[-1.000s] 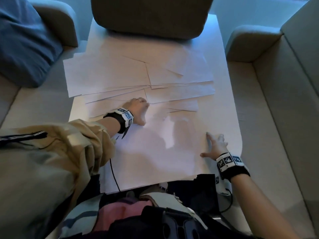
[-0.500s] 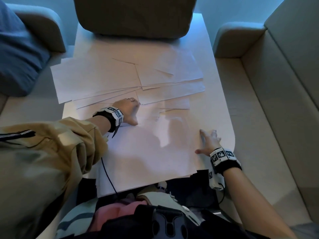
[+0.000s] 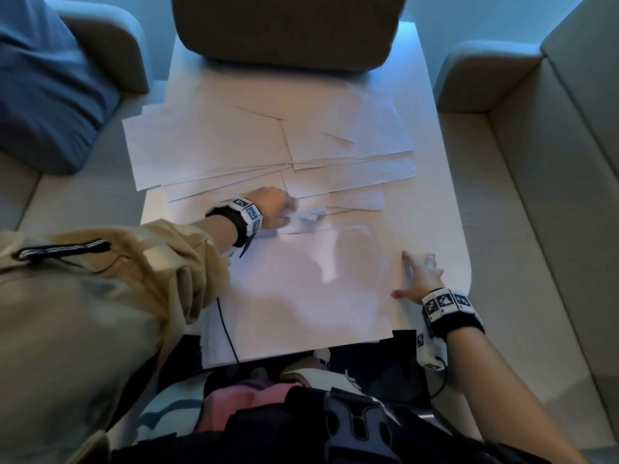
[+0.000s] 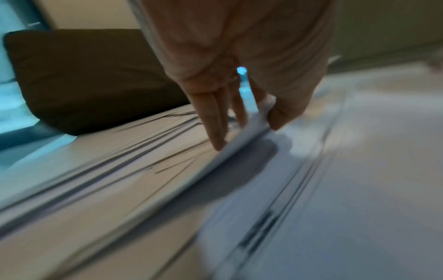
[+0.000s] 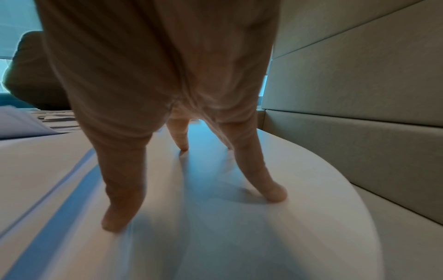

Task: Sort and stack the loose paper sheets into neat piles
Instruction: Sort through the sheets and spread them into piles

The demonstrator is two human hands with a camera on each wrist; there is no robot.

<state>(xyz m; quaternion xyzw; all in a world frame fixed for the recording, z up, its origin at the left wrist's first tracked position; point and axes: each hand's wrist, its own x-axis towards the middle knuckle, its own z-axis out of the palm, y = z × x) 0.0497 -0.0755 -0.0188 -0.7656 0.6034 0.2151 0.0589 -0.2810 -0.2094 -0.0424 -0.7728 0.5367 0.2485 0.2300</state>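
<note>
Several loose white paper sheets (image 3: 234, 152) lie overlapping across the far half of a white table (image 3: 432, 202). A larger pile of sheets (image 3: 301, 296) lies at the near edge. My left hand (image 3: 278, 209) reaches to the far edge of that pile and pinches a lifted sheet edge (image 4: 239, 140) between thumb and fingers (image 4: 215, 121). My right hand (image 3: 418, 276) rests with spread straight fingers (image 5: 254, 170) on the table beside the pile's right edge, holding nothing.
A brown cushion (image 3: 284, 28) sits at the table's far end. A blue cushion (image 3: 43, 82) lies on the left sofa seat. Grey sofa sections (image 3: 536, 195) flank the table on both sides. A black cable (image 3: 226, 329) runs over the near pile.
My left hand has lifted a sheet's edge off the near pile, which lay flat under it before. The right hand stays at the pile's right edge. The camera view shifted slightly.
</note>
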